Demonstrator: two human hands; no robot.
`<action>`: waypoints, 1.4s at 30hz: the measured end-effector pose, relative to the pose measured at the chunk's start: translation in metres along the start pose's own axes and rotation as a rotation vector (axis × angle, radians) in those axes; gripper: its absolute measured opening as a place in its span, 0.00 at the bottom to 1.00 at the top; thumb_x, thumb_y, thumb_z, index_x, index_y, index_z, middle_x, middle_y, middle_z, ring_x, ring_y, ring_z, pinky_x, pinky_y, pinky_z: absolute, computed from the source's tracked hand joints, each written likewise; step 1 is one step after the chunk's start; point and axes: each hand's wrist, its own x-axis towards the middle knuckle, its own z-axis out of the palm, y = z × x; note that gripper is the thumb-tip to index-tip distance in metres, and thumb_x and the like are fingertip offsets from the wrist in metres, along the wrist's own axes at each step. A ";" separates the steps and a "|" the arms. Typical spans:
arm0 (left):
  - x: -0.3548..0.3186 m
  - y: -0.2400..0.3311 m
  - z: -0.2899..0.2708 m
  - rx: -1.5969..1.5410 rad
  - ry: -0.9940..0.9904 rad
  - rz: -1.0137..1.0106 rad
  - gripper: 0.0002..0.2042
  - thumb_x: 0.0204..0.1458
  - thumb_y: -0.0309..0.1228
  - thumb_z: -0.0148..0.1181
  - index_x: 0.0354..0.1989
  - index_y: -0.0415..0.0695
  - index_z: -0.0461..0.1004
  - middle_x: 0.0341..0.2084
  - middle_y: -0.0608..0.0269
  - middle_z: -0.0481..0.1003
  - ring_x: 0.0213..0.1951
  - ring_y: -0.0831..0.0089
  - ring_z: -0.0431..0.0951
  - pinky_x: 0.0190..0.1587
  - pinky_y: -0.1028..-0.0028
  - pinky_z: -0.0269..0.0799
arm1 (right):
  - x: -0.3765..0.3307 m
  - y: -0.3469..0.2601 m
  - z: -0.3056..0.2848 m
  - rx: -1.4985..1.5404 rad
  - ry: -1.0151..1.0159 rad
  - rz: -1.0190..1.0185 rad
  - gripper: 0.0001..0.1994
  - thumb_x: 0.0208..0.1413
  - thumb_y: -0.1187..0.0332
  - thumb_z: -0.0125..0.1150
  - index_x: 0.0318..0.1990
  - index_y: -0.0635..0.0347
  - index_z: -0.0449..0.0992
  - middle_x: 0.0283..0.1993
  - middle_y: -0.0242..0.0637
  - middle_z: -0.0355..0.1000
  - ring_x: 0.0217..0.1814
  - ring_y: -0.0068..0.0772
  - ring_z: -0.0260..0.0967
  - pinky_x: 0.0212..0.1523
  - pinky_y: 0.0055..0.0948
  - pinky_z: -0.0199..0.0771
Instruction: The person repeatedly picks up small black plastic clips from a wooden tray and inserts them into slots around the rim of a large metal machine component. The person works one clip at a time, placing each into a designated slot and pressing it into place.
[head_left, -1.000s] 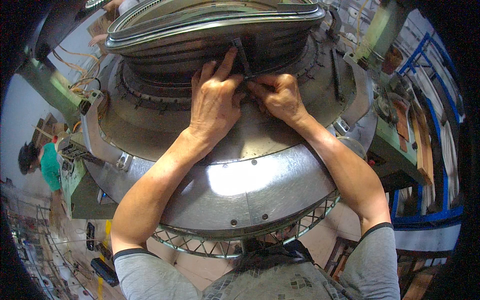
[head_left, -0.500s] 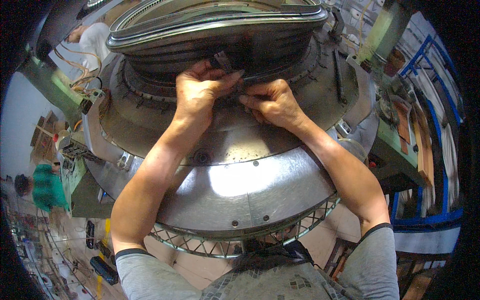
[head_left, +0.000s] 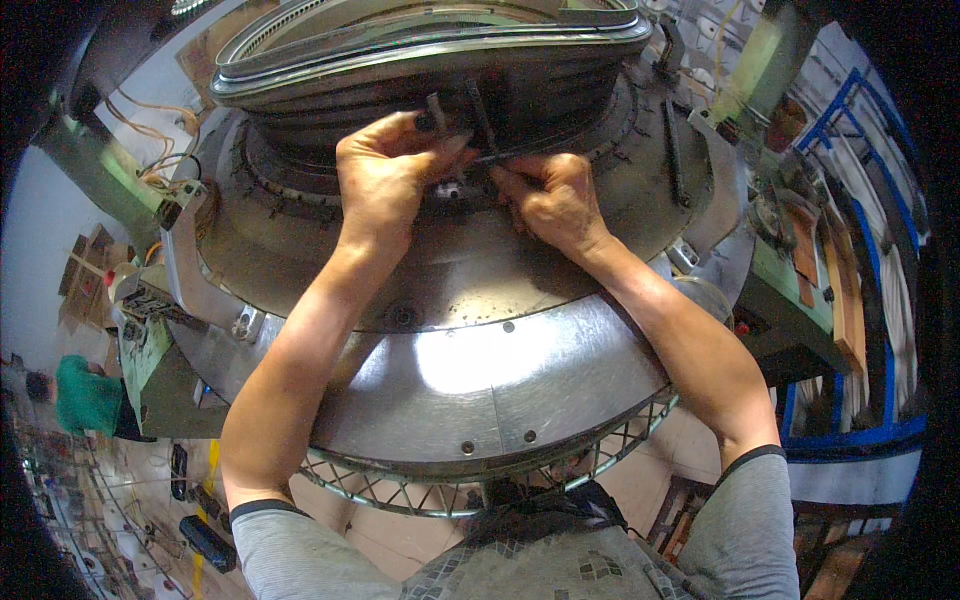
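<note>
At the knitting machine's needle cylinder (head_left: 440, 95), a thin needle (head_left: 483, 122) is pinched by left hand (head_left: 385, 175) and right hand (head_left: 555, 200); it could be bent if forced sideways.

left hand (head_left: 385, 175) and right hand (head_left: 560, 200) pinched (fingertips nearly meeting), forearms outstretched.

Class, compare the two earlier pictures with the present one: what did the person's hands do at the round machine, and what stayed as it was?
The left hand went from lying flat on the metal disc to a raised pinch at the dark cylinder, fingertips by a thin upright metal part. The right hand drew in, its fingers curled closer under that part. The machine itself and both forearms' reach across the disc stayed as they were.
</note>
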 end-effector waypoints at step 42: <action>-0.003 -0.007 0.001 1.343 -0.212 0.744 0.10 0.38 0.18 0.58 0.30 0.43 0.81 0.60 0.50 0.72 0.39 0.55 0.83 0.40 0.62 0.82 | 0.001 -0.007 0.000 -0.043 0.036 0.000 0.10 0.46 0.73 0.61 0.36 0.64 0.84 0.34 0.57 0.78 0.35 0.51 0.80 0.38 0.40 0.79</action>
